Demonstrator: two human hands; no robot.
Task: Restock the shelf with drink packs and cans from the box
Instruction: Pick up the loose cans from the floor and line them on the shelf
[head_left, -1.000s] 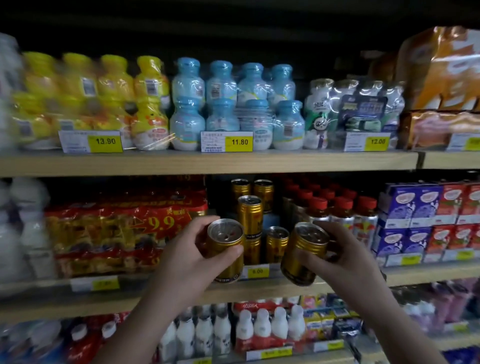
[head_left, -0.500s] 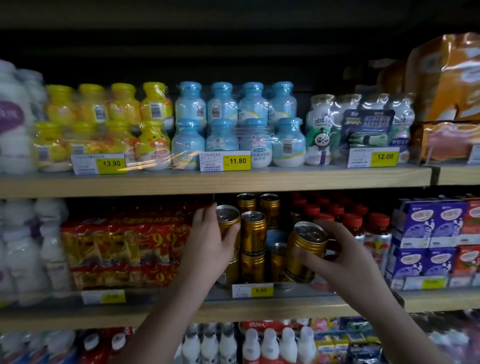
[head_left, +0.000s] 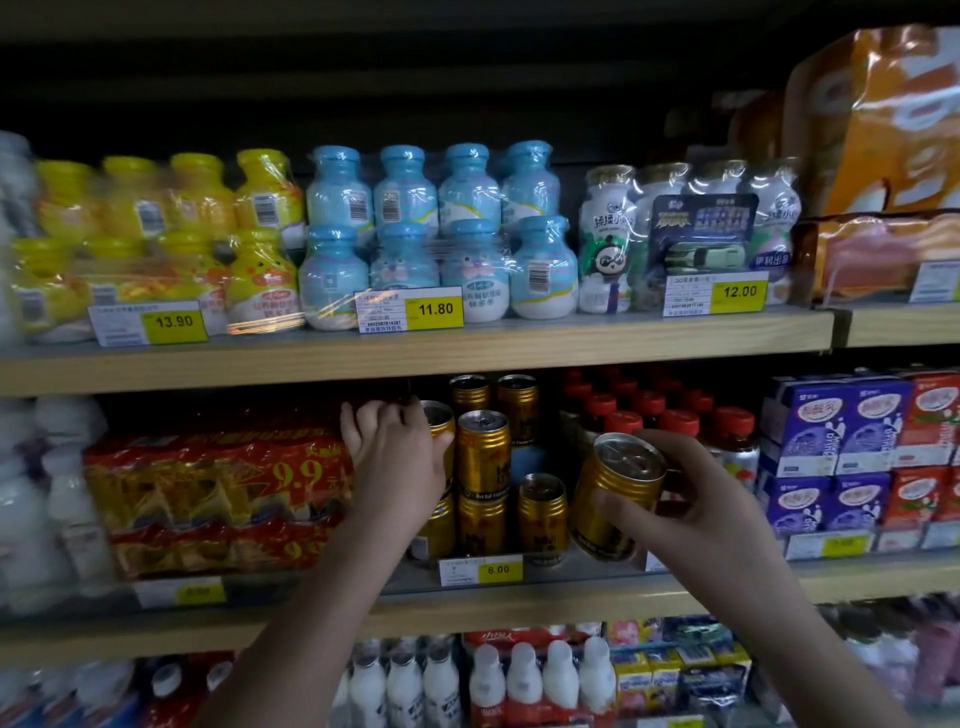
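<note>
Gold drink cans (head_left: 483, 457) stand stacked two high on the middle shelf (head_left: 519, 605), above a 6.00 price tag. My left hand (head_left: 397, 457) is wrapped around a gold can (head_left: 438, 422) sitting on top of a lower can at the left of the stack. My right hand (head_left: 691, 499) holds a second gold can (head_left: 615, 496), tilted, in front of the shelf to the right of a single low can (head_left: 543, 514). The box is not in view.
Red-and-gold wrapped packs (head_left: 218, 499) sit left of the cans, red-capped bottles (head_left: 670, 421) and purple and red cartons (head_left: 852, 447) to the right. The upper shelf (head_left: 415, 358) carries yellow, blue and white bottle packs close above the stack. White bottles fill the lower shelf.
My left hand has carried its can up and back onto the left of the stack. My right hand with its tilted can has stayed in front of the shelf. The view has shifted upward.
</note>
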